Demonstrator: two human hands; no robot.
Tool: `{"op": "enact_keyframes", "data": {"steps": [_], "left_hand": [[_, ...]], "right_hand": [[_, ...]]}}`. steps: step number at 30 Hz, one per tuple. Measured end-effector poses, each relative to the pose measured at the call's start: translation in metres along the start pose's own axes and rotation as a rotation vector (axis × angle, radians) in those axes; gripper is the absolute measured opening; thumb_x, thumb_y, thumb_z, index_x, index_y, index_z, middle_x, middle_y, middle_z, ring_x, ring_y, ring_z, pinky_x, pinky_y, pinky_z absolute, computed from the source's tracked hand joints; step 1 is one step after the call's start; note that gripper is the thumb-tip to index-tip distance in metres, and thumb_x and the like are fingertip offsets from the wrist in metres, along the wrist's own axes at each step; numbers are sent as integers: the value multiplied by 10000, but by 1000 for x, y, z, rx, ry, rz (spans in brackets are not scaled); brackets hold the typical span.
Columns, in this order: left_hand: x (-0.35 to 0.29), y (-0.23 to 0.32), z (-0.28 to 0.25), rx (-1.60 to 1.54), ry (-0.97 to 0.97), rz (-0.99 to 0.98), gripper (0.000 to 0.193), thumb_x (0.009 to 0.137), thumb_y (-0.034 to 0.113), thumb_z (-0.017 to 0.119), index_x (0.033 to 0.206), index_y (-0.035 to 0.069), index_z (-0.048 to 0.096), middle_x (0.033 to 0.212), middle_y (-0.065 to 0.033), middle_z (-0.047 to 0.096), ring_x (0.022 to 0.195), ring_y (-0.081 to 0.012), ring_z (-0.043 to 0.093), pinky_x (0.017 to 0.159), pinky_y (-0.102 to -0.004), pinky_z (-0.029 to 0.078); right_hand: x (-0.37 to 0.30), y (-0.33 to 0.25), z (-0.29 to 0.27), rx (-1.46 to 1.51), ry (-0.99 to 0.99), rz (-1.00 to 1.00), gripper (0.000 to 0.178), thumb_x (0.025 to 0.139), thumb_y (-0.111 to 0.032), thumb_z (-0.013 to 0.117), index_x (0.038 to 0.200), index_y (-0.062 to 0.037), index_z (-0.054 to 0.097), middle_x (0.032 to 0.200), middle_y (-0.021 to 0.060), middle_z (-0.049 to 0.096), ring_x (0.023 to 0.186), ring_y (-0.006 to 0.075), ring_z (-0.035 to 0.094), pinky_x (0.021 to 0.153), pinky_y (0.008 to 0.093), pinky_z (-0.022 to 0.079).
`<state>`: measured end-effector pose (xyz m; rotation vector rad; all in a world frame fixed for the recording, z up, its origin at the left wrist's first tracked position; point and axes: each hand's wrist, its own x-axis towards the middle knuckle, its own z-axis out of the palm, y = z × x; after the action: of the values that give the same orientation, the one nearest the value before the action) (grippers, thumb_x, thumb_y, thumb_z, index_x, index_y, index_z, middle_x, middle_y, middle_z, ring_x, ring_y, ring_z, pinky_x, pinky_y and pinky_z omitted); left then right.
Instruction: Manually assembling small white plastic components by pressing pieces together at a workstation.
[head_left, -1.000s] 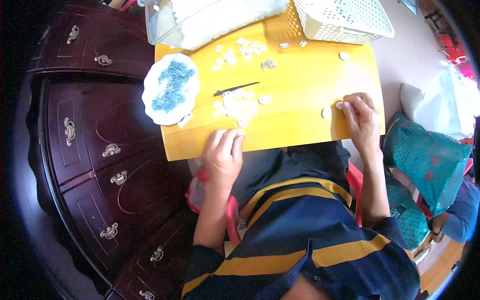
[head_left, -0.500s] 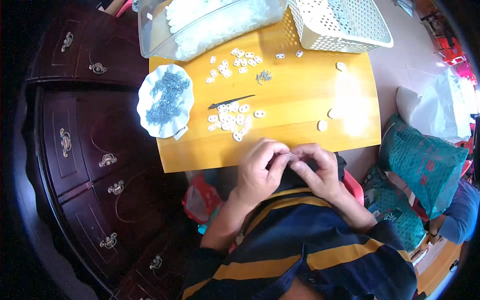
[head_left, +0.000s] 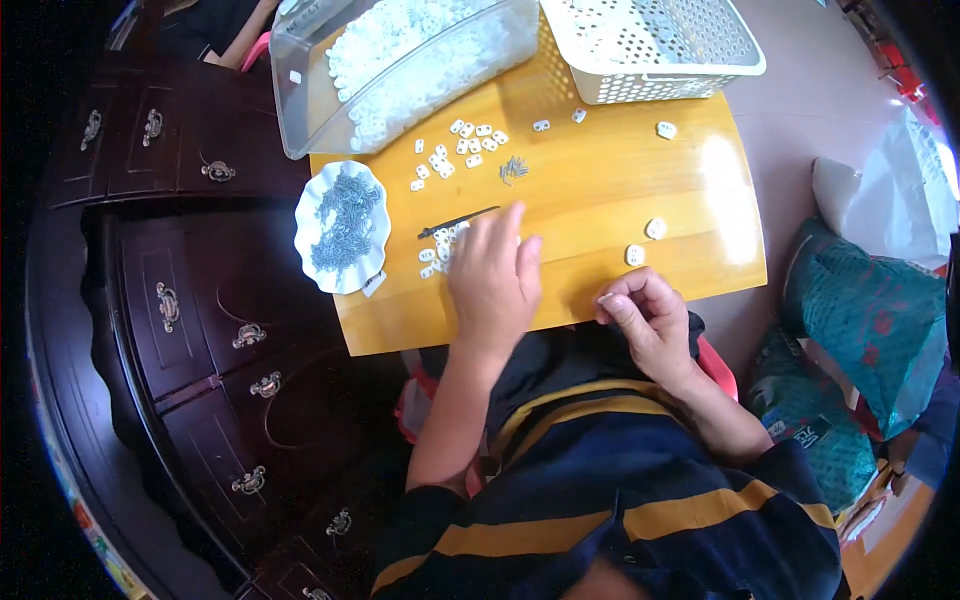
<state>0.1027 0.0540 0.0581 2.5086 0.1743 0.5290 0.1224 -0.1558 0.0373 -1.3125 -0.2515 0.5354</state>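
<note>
The left hand (head_left: 492, 275) lies palm-down, fingers spread and its grip open, over a small cluster of white plastic pieces (head_left: 432, 252) on the yellow wooden surface (head_left: 600, 200), just beside a thin dark tool (head_left: 457, 221) and near a white scalloped dish of small grey metal parts (head_left: 343, 226). The right hand (head_left: 648, 318) rests at the surface's near edge with its fingers curled in; whether its grip holds anything cannot be told. Farther back stand a clear plastic tub full of white pieces (head_left: 400, 65) and a white perforated basket (head_left: 650, 45).
</note>
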Motion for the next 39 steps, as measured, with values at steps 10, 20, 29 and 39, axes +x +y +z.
{"op": "enact_keyframes", "data": {"steps": [10,20,29,39], "left_hand": [[17,-12,8,353,-34,-8,475,831,146,749,1282,47,641,1076,-109,576,1023,-312,535,900,-446,438],[12,-2,9,371,-67,107,425,823,190,747,1206,55,622,1105,-112,563,1092,-328,517,936,-477,419],[-57,44,0,197,-220,191,454,767,207,769,1181,67,644,1118,-102,566,1086,-307,537,992,-519,401],[-80,16,4,92,23,386,185,727,63,712,910,44,732,884,-61,620,897,-250,602,825,-426,521]], "right_hand": [[0,3,-5,-48,-31,-23,77,996,-75,623,974,-8,592,886,50,665,773,88,623,723,227,509],[0,0,-5,-56,-30,28,89,999,-87,621,979,-8,584,898,55,670,789,97,629,750,237,523],[0,-5,-2,112,30,26,109,1011,-123,608,995,-20,577,916,61,669,801,106,626,761,250,528],[-1,-1,-1,57,21,11,115,1012,-135,608,998,-25,577,919,60,663,803,100,620,753,239,522]]}}
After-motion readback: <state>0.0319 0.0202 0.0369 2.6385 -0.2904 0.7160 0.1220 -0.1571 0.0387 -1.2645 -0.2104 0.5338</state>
